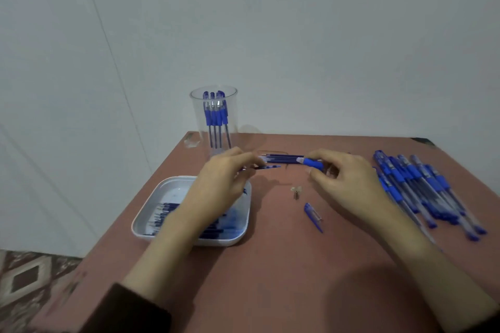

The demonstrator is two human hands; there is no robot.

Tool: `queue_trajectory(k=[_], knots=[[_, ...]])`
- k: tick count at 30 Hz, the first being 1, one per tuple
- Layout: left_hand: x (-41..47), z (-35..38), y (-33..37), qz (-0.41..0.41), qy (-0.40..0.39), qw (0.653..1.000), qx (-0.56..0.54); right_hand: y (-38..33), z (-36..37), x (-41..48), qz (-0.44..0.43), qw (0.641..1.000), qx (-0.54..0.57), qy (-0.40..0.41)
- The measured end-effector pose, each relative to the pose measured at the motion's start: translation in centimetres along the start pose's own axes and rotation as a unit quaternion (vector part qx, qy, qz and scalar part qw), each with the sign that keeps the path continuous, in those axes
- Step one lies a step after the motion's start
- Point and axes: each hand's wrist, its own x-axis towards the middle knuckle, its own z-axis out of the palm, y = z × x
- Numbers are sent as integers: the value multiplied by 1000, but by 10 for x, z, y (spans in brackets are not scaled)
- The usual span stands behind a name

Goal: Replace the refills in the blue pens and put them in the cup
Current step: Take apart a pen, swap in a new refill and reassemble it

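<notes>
Over the reddish worktop [270, 265], the grip of the left hand [216, 186] pinches a thin dark-blue refill [266, 167]; the right hand [343, 184] pinches a clear pen barrel with blue sleeve [311, 162].

On the table [284, 265] I have the cup [197, 116] at the far left corner, with finished pens [215, 116] standing in it. The tray [173, 192] sits by the left edge, nearer me, with old refills [162, 213] in it. A pile of pens [422, 186] lies along the right edge. Between tray and pile lies a cap [313, 217], with a tip piece [296, 192] just behind it. The left grip [219, 184], over the tray, pinches a refill [266, 167]. The right grip [346, 181] holds a pen [311, 162].
</notes>
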Motion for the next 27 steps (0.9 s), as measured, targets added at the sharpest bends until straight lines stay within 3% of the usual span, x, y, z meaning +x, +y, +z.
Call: queue_trajectory(k=[7,23,27], knots=[[9,30,13,33,53,998,1,6,-6,2,-43,995,-94,-11],[9,34,12,62,42,996,38,3,-3,0,-43,988,-136,-53],[12,34,19,109,52,990,71,2,1,0,-38,990,-111,-72]])
